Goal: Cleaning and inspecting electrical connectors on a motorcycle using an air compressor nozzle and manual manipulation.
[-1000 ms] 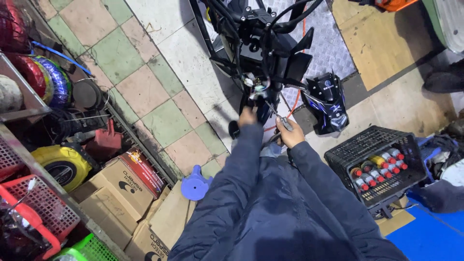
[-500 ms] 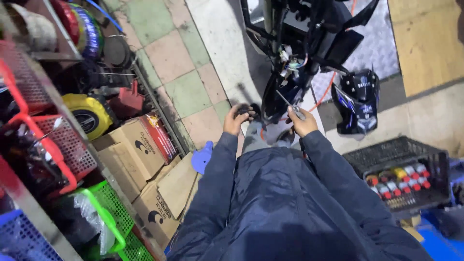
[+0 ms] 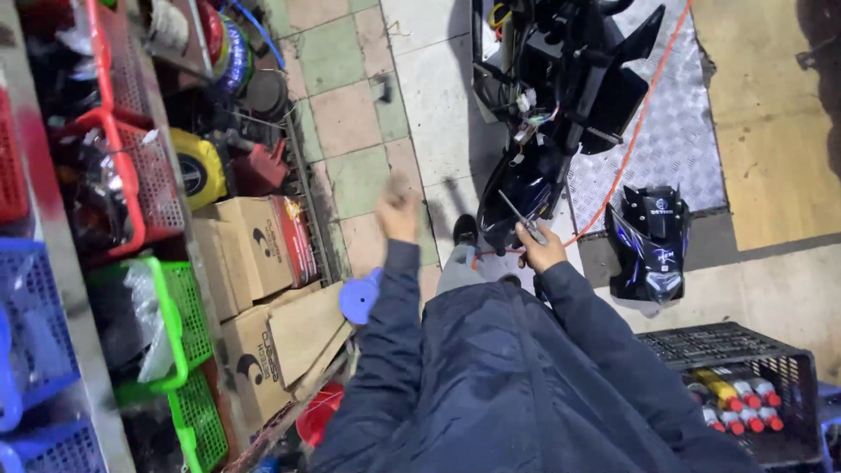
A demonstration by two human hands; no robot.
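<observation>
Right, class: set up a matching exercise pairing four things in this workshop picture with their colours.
Things:
1. basket beside the cardboard boxes
2. crate holding the bottles
3. stool near the left hand
4. cable across the metal plate

Colours:
a. orange
b. green
c. black
d. blue

Pairs: 1-b, 2-c, 3-d, 4-a

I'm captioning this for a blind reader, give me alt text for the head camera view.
Seen from above, a person in a dark jacket holds a thin tool in the right hand against a stripped black scooter, the left hand blurred and empty over the tiles. A loose fairing and a crate of bottles sit nearby.
</observation>
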